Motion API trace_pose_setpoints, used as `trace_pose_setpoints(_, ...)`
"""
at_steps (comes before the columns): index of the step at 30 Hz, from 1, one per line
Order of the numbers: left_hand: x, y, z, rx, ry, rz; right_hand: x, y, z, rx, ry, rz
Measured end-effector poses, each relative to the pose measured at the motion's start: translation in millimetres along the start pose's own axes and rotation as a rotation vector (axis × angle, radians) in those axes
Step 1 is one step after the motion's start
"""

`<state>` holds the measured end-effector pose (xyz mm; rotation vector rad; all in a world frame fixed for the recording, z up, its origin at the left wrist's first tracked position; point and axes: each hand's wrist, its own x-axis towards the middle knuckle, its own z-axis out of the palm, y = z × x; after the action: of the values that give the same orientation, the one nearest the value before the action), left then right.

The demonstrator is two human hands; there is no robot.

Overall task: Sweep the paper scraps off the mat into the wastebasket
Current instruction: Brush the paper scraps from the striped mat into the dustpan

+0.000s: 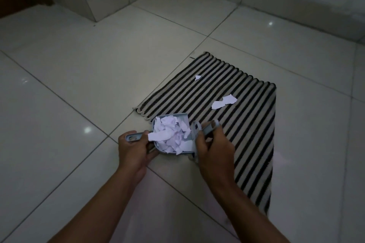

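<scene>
Fingers of the left hand (134, 150) were curled round the handle of the dustpan (172, 115), with the thumb laid on top. Fingers of the right hand (212, 148) were clamped on a small brush (209, 129), which was held against the pan's open side. Both forearms were extended forward. The dustpan, heaped with paper scraps (169, 136), was held at the left edge of the mat (246, 124); three loose scraps (224, 101) were seen farther up the mat.

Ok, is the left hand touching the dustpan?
Touching. The head view shows the left hand gripping the dustpan by its handle, with the fingers wrapped round it.
</scene>
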<state>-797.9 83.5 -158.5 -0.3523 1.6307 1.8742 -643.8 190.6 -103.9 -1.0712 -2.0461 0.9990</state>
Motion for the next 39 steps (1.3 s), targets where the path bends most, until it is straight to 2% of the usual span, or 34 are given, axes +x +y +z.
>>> trace_pose_setpoints(3, -0.3, -2.8, 1.3, -0.034, 0.004, -0.015, 10.1, -3.2, 3.2, 0.0, -0.024, -0.006)
trace_pose_setpoints(7, 1.2, 0.9, 6.8, -0.094, -0.05, -0.025, 28.4, -13.5, -17.3, 0.057, -0.147, 0.003)
trace_pose_setpoints(15, 4.6, 26.6, 47.1, -0.211, -0.149, -0.104, 101.0, -57.8, -59.8, 0.111, -0.137, -0.003)
trace_pose_setpoints(23, -27.8, 67.8, 83.9, -0.248, -0.075, -0.213, 140.4, -108.9, -137.3, 0.032, -0.175, 0.164)
trace_pose_setpoints(31, -16.4, 26.6, 91.2, -0.233, 0.033, -0.196, 163.3, -1.6, -137.8, -0.121, -0.107, 0.242)
trace_pose_setpoints(35, 0.3, 13.9, 89.6, -0.194, 0.081, -0.188, 173.0, 27.9, -114.7, -0.192, -0.126, 0.163)
trace_pose_setpoints(39, 6.9, 9.1, 98.1, -0.2, 0.14, -0.146, 163.8, 36.8, -82.1, -0.233, -0.238, 0.06)
